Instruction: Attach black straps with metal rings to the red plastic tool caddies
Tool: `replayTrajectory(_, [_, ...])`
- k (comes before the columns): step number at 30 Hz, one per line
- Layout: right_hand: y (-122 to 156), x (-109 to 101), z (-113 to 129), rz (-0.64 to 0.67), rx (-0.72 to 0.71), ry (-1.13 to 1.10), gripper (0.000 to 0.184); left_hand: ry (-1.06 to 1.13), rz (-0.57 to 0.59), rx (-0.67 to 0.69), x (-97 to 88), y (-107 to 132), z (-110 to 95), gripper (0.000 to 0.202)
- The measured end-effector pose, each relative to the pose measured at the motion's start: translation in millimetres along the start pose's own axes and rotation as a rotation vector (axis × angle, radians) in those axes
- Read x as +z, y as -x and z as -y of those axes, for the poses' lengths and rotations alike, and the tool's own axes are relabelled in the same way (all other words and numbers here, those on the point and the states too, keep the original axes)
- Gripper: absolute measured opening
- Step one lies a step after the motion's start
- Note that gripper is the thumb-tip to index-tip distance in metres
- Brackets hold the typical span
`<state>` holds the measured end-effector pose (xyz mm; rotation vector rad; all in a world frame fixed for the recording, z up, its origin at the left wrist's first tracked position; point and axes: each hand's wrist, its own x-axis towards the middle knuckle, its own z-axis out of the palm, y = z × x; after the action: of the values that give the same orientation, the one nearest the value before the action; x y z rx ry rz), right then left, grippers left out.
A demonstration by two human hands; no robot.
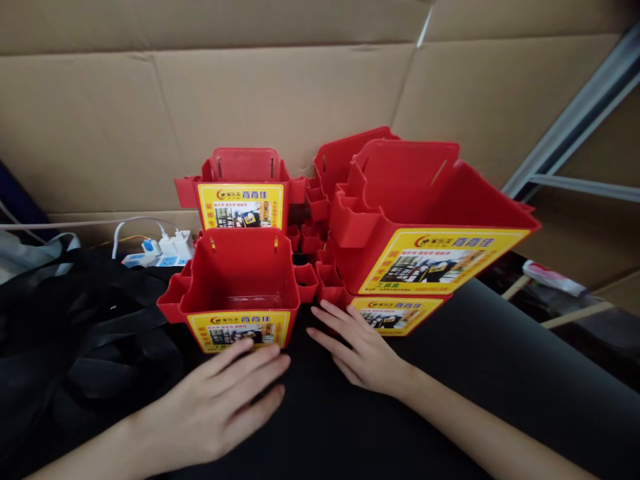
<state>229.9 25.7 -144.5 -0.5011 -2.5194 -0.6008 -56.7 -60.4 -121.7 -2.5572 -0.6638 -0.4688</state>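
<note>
Left hand (pixel 220 400): fingers extended, slightly apart, before the label of the front red box (pixel 245 273); contact cannot be told. Right hand (pixel 363 350): fingers spread, gripping nothing, to the right of the front red box, close by a lower red box (pixel 400 317). An upper red box (pixel 425 220), right of the front red box, sits above the lower one. Behind the front red box: a rear red box (pixel 245 167), then cardboard (pixel 300 87).
</note>
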Motion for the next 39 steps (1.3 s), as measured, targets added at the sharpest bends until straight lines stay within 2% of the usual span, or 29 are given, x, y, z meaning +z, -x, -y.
replayTrajectory(2, [0, -1, 1, -0.015, -0.008, -0.045, 0.044, 0.099, 0.064, 0.116, 13.5, -4, -5, 0.031])
replayTrajectory(5, [-2, -4, 9, 0.002, -0.037, -0.193, 0.041, 0.269, 0.194, 0.099, 29.0, -12, -5, 0.038])
replayTrajectory(8, [-7, -9, 22, 0.200, 0.054, -0.397, 0.044, 0.454, 0.329, 0.034, 33.9, -20, 1, 0.049])
replayTrajectory(11, [-13, -14, 29, 0.445, 0.172, -0.565, 0.054, 0.550, 0.388, -0.010, 33.0, -23, 6, 0.056])
replayTrajectory(13, [-16, -18, 29, 0.548, 0.200, -0.627, 0.053, 0.576, 0.403, -0.034, 32.1, -22, 7, 0.056])
replayTrajectory(15, [-18, -21, 28, 0.597, 0.228, -0.646, 0.052, 0.593, 0.412, -0.045, 31.8, -20, 7, 0.056])
replayTrajectory(23, [-16, -26, 28, 0.647, 0.260, -0.645, 0.055, 0.598, 0.385, -0.104, 32.4, -17, 3, 0.055])
replayTrajectory(29, [-16, -25, 24, 0.609, 0.261, -0.665, 0.054, 0.639, 0.352, -0.122, 31.6, -17, 3, 0.055])
replayTrajectory(35, [-12, -25, 21, 0.600, 0.215, -0.681, 0.054, 0.611, 0.394, -0.128, 31.5, -16, 3, 0.056])
replayTrajectory(39, [-11, -24, 20, 0.587, 0.189, -0.684, 0.054, 0.631, 0.373, -0.118, 33.0, -15, 4, 0.056])
